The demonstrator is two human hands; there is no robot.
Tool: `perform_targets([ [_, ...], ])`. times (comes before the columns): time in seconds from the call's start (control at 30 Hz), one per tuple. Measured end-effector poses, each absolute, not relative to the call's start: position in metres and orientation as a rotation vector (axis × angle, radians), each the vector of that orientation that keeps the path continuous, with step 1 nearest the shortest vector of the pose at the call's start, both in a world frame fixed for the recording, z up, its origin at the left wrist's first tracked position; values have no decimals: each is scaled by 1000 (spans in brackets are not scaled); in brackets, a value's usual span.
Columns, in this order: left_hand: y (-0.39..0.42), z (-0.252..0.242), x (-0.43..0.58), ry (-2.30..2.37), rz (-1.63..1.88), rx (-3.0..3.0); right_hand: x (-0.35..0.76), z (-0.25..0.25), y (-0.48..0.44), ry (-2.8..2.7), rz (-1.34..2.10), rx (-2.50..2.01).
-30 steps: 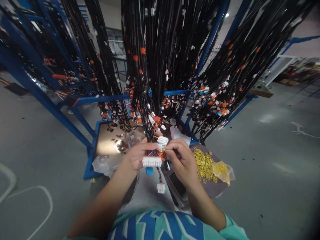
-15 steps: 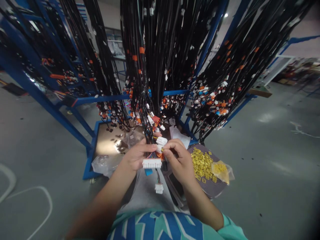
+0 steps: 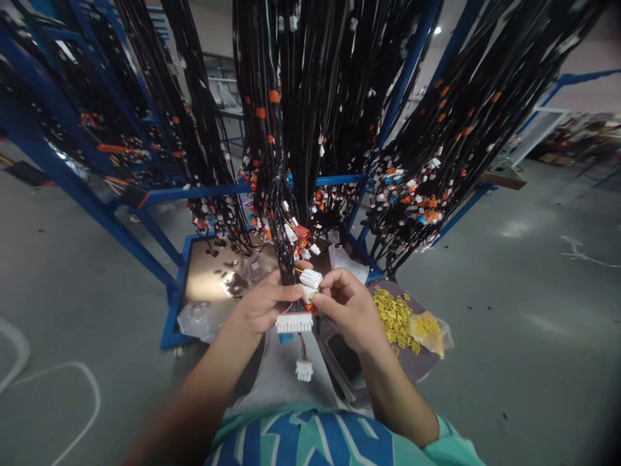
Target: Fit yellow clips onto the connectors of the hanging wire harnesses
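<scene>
My left hand (image 3: pixel 272 303) is closed around the end of a wire bundle, its thumb against a white connector (image 3: pixel 307 294). At that connector's face a small yellow clip (image 3: pixel 312 297) shows, under the thumb tip of my right hand (image 3: pixel 353 314), whose fingers are pinched. Just above sits another white connector (image 3: pixel 311 279) on a yellow wire, close to my right index finger. Below my left hand hang a wide white connector (image 3: pixel 294 322), a blue one (image 3: pixel 286 338) partly hidden behind it, and a smaller white connector (image 3: pixel 304 371) on thin wires.
Black wire harnesses (image 3: pixel 310 116) hang in thick bunches from a blue frame (image 3: pixel 204 191). Several yellow clips (image 3: pixel 395 317) lie heaped on a dark round surface at right, beside a plastic bag (image 3: pixel 429 329) of them. Clear plastic (image 3: pixel 206 321) lies on the frame's base.
My right thumb has shifted slightly at the white connector, and the yellow clip now shows on its face. The upper connector has tilted, and the dangling small connector has swung left.
</scene>
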State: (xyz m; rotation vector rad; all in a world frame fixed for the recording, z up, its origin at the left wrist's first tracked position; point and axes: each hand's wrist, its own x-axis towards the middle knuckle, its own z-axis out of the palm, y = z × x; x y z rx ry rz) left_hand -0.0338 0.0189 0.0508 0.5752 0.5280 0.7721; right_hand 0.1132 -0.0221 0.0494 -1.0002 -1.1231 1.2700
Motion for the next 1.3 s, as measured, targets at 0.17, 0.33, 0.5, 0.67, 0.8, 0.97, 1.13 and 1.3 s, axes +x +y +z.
perform_targets([
  [0.17,20,50,-34,511,777,582,112,55,-24,-1126,1276,-1044],
  [0.33,19,50,-33,558,800,600,113,53,-24,-1101,1344,-1047],
  [0.5,20,49,-30,601,824,600,113,46,-20,-1076,1258,-1045],
  [0.67,22,51,-33,482,734,605,116,41,-15,-940,1362,-906],
  [0.8,24,50,-39,407,686,615,120,38,-17,-902,1298,-909],
  [0.97,24,47,-37,465,763,578,120,35,-27,-1079,1087,-992],
  [1.13,21,50,-33,543,817,614,119,39,-35,-1621,387,-1103],
  [1.3,21,50,-33,598,811,647,119,38,-37,-1838,19,-1158],
])
